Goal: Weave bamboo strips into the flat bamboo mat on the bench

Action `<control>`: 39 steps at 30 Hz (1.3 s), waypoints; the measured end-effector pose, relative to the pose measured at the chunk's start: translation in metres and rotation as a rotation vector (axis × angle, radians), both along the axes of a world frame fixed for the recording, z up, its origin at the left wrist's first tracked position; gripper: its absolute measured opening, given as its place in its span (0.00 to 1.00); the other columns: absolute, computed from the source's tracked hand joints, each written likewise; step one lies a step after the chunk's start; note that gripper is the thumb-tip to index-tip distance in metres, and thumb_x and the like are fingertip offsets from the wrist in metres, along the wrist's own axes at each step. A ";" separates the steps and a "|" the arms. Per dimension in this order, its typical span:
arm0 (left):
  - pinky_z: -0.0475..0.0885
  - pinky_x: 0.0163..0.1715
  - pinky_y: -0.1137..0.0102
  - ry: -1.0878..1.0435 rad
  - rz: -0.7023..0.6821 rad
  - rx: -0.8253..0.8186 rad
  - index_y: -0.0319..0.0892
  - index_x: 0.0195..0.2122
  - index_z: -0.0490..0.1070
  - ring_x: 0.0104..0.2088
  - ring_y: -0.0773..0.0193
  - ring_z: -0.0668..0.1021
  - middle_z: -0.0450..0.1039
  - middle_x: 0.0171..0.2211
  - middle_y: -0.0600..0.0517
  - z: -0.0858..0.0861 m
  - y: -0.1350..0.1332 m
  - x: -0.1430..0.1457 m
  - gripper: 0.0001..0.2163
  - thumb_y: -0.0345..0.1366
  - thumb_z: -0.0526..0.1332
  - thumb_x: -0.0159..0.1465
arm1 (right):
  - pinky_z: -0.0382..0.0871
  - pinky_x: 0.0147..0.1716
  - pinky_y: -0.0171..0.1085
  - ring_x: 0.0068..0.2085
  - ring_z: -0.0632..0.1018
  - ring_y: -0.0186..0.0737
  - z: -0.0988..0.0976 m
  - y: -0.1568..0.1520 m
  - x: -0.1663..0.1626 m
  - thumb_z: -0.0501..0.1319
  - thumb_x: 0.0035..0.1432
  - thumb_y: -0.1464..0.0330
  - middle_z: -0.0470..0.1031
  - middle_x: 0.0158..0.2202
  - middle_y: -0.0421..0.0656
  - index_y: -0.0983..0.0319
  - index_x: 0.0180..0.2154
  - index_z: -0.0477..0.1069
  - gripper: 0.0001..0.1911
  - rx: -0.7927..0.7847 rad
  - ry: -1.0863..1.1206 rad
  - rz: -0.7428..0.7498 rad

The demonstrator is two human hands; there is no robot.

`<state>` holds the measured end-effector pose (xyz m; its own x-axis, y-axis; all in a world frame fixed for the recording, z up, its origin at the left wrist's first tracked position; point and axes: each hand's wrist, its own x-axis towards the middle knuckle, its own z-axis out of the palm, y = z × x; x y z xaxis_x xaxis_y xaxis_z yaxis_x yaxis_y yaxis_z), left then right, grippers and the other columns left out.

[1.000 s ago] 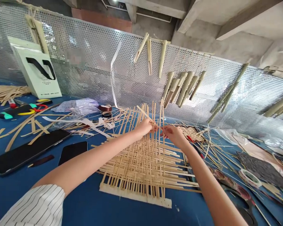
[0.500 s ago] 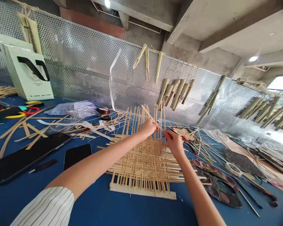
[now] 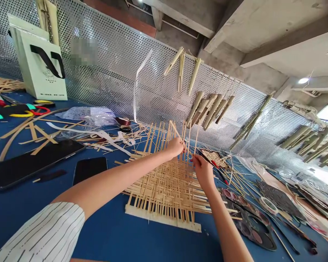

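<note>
A half-woven mat of pale bamboo strips (image 3: 166,189) lies on the blue table (image 3: 109,236), its near edge taped down. My left hand (image 3: 175,147) is closed on a thin bamboo strip (image 3: 175,131) that slants up and left over the mat's far end. My right hand (image 3: 202,171) rests just right of it at the mat's far right corner, fingers pinched among the loose upright strips. Both forearms reach over the mat.
A tablet (image 3: 30,163) and a phone (image 3: 89,169) lie at the left. Scissors (image 3: 19,111), loose strips and a plastic bag (image 3: 87,114) sit behind them. A dark palette (image 3: 251,229) and tape roll (image 3: 268,205) lie right. Bamboo pieces (image 3: 207,107) hang on the perforated metal wall.
The view has shifted, so everything sits slightly differently in frame. My right hand has drawn a little down and away from the left; my left hand keeps hold of the slanting strip.
</note>
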<state>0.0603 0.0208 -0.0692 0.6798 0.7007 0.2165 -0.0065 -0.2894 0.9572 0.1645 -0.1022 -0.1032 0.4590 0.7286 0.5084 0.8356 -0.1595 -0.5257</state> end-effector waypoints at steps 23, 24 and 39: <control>0.68 0.27 0.69 0.018 -0.038 -0.029 0.38 0.21 0.64 0.26 0.63 0.74 0.70 0.22 0.48 -0.003 0.007 0.003 0.06 0.22 0.53 0.51 | 0.62 0.30 0.36 0.30 0.72 0.42 0.002 -0.001 -0.003 0.50 0.54 0.63 0.76 0.31 0.47 0.64 0.38 0.70 0.15 0.037 0.064 0.045; 0.68 0.26 0.69 0.020 -0.037 -0.029 0.38 0.21 0.63 0.26 0.63 0.74 0.70 0.22 0.48 -0.002 0.006 0.002 0.07 0.21 0.53 0.51 | 0.62 0.30 0.36 0.30 0.72 0.42 0.002 -0.001 -0.003 0.50 0.54 0.63 0.76 0.31 0.47 0.64 0.38 0.70 0.15 0.035 0.063 0.042; 0.65 0.23 0.71 0.042 -0.001 -0.008 0.39 0.21 0.63 0.24 0.65 0.72 0.69 0.21 0.49 0.005 -0.001 -0.005 0.05 0.23 0.55 0.50 | 0.63 0.30 0.36 0.29 0.73 0.42 0.001 -0.002 -0.002 0.50 0.55 0.63 0.75 0.28 0.46 0.64 0.37 0.70 0.15 0.038 0.041 0.013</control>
<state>0.0551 0.0202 -0.0642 0.6887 0.7017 0.1825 0.0335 -0.2822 0.9588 0.1628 -0.1042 -0.1022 0.4701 0.7155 0.5168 0.8154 -0.1280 -0.5646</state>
